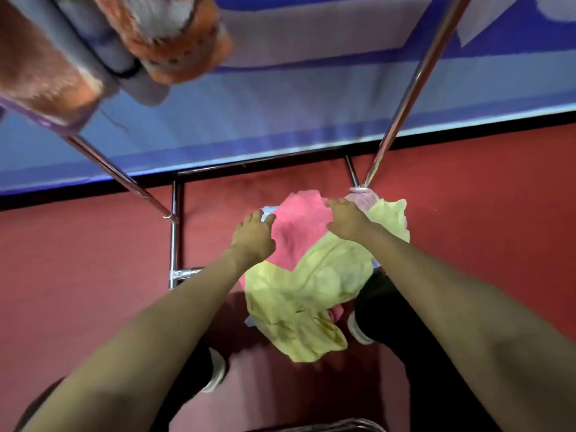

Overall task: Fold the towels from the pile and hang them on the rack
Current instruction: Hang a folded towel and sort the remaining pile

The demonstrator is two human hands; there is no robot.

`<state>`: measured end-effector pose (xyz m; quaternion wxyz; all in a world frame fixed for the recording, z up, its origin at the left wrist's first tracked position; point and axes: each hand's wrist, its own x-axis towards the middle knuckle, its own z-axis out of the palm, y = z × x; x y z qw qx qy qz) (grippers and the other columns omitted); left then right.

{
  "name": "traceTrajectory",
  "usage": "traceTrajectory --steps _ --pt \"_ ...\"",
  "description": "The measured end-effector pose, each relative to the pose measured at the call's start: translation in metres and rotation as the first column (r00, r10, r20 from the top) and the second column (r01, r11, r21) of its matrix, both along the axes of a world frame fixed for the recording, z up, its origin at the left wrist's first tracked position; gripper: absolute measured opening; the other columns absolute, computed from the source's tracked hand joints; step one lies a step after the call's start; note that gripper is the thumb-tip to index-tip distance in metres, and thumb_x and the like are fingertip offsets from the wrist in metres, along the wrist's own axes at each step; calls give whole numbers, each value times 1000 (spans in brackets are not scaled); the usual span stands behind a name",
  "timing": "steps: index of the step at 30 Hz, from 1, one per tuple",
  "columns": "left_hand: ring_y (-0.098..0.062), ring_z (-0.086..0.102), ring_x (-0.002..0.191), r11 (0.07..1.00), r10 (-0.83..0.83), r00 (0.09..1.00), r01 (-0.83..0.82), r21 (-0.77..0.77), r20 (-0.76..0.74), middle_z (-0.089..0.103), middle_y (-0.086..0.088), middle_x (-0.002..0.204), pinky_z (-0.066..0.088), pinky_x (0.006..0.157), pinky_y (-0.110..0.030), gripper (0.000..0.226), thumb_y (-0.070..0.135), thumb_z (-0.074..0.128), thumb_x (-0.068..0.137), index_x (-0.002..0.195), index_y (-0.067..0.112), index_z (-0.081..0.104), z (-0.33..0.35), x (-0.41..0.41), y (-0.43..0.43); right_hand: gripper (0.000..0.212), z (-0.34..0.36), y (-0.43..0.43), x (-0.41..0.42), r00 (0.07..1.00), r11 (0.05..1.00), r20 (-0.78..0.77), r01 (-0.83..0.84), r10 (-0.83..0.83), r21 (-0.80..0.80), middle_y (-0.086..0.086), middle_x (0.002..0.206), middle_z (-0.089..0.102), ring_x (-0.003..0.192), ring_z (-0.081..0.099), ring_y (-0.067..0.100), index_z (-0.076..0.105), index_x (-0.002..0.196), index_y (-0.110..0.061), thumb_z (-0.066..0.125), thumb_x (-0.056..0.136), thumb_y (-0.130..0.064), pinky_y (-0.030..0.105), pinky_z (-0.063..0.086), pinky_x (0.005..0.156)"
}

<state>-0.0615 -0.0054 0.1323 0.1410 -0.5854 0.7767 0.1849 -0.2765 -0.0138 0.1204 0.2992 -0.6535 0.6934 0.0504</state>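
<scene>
Left hand (254,235) and right hand (346,222) over pink towel (296,235) (right fingers' grip unclear)

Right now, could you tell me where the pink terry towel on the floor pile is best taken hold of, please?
Take the pink terry towel by its far edge, coming down from above. That edge lies bare on top of the pile, while its near part is covered by the crumpled yellow-green towel, so lifting there should probably free it.
</scene>
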Motion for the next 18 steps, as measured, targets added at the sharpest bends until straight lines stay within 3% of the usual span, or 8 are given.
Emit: traceTrajectory --steps 5,11,14,18 --pt "-31 32 136 976 86 991 -64 210 -100 28 -14 150 38 105 -45 65 22 60 89 147 14 33 -81 -7 -2 58 -76 2 10 989 991 -87 -116 122 71 14 138 42 129 37 34 35 144 -16 52 89 -7 44 39 104" --pt "-30 30 137 962 93 988 -58 268 -120 28 -10 152 33 109 -42 72 30 67 84 147 23 34 -147 -22 12 58 -134 9 20 972 980 -139 -182 192 79 8 146 32 140 22 28 39 143 -24 53 88 -10 41 29 111" --pt "-32 38 127 974 143 980 -115 196 -140 39 -11 142 38 103 -42 56 21 64 84 138 23 46 -165 -25 17 46 -142 11 20 970 983 -164 -184 180 -14 8 138 39 135 29 28 49 133 -19 55 88 -10 39 32 105" --pt "-33 48 106 977 212 941 -202 62 -265 51 -11 113 44 90 -40 20 18 60 86 105 19 68 -167 -26 20 26 -139 9 16 980 982 -132 -160 146 -103 8 126 49 124 39 28 61 116 -13 55 90 -12 37 35 98"
